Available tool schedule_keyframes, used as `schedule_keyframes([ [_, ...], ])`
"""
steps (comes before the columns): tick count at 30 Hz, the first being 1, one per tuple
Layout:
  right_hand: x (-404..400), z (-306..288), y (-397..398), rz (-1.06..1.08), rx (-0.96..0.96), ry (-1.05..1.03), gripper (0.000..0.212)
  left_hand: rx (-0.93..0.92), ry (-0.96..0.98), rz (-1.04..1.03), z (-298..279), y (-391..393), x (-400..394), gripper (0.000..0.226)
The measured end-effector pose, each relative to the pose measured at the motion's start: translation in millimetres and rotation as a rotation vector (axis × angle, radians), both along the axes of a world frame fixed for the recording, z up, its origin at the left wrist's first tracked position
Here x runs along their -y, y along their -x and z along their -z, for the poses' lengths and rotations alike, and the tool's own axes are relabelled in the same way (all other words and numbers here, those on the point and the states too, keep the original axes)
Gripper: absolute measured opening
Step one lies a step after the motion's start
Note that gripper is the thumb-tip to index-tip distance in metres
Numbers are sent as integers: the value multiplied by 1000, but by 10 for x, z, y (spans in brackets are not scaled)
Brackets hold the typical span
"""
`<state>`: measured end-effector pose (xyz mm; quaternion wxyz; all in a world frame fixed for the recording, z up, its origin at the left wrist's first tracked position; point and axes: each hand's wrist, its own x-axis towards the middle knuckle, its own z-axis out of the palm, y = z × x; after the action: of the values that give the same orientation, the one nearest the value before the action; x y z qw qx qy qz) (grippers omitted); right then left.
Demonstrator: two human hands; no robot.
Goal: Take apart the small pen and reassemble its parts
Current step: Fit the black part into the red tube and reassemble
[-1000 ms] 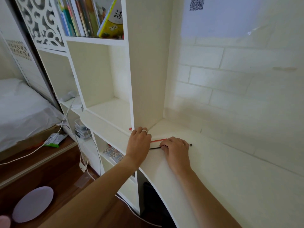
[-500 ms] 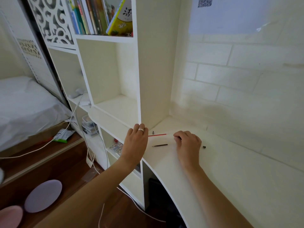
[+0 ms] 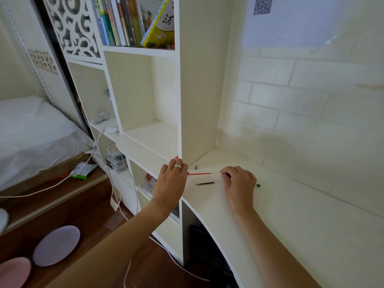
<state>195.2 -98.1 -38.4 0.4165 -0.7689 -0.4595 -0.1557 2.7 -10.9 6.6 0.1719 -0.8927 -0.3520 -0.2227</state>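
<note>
While I watch through the head camera, the pen lies in pieces on the white bench. A thin red refill lies just right of my left hand, and a short black rod lies nearer, between the two hands. A tiny grey tip stands farther back by the shelf upright. My left hand rests palm down at the bench's left edge, fingers together; whether they grip anything I cannot tell. My right hand has its fingers curled onto a dark pen piece. A small black cap lies just right of that hand.
</note>
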Motion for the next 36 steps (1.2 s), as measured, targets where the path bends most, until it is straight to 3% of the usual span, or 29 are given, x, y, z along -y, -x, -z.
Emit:
schedule_keyframes([
  [26,-22,2,5,-39,-1,-5,16,59,91,-60,25,-28,-37,26],
  [36,-7,-23,31,-164,35,16,20,-28,-2,-41,-3,39,-79,26],
])
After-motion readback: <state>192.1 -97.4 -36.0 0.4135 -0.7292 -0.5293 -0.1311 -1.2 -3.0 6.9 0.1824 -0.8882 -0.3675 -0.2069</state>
